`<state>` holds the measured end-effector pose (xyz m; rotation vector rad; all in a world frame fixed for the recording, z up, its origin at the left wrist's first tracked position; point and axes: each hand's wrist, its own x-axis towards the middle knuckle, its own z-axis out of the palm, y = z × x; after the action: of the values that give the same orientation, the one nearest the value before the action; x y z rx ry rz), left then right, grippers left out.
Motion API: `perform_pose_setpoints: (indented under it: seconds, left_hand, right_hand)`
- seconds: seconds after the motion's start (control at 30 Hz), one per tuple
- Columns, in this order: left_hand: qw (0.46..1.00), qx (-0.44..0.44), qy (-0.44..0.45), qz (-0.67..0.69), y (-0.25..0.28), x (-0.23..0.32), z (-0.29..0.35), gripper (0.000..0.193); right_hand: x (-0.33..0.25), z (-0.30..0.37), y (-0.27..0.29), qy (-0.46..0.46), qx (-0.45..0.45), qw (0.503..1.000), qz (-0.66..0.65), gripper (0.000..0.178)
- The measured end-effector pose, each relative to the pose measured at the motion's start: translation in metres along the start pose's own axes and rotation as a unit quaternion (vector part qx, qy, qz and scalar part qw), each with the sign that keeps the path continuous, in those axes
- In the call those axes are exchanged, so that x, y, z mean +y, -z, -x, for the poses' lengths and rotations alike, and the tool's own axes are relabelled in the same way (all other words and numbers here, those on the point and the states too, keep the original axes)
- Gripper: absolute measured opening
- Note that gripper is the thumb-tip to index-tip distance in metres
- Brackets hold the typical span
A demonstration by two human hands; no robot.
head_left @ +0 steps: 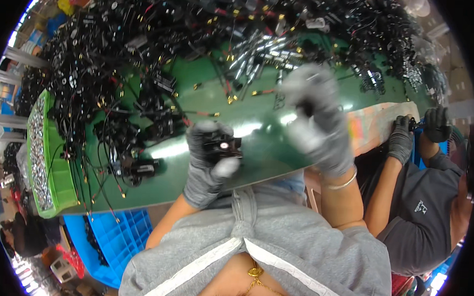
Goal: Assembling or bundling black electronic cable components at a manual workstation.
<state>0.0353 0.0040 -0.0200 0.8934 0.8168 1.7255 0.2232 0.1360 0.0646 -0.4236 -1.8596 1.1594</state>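
Note:
My left hand (203,170), in a grey glove, is closed around a small black plastic part (224,146) with a pale round spot on its face. It holds this part just above the green tabletop (239,103), near the table's front edge. To the right, my right hand (322,122), gloved the same way, is raised over the table. Motion smears its fingers, and whether anything sits in them cannot be made out. Several silver metal pieces (257,56) lie beyond it in a loose pile.
Black cabled parts (114,42) heap along the table's far side and left. A green bin (61,180) of small shiny pieces stands at the left end, above a blue crate (122,233). At right, a co-worker's gloved hands (401,136) work beside a cardboard sheet (381,122).

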Motion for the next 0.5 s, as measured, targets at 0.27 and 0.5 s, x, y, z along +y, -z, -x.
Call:
perform_pose_setpoints:
  seconds: [0.27, 0.5]
  left_hand:
    - [0.993, 0.029, 0.117, 0.009, -0.027, 0.047, -0.025, 0.092]
    - [0.966, -0.034, 0.094, 0.237, -0.022, 0.085, -0.037, 0.084]
  right_hand:
    - [-0.011, -0.005, -0.062, -0.025, -0.201, 0.962, 0.181, 0.065]
    - [-0.022, -0.059, -0.056, 0.103, -0.028, 0.994, 0.033, 0.044]
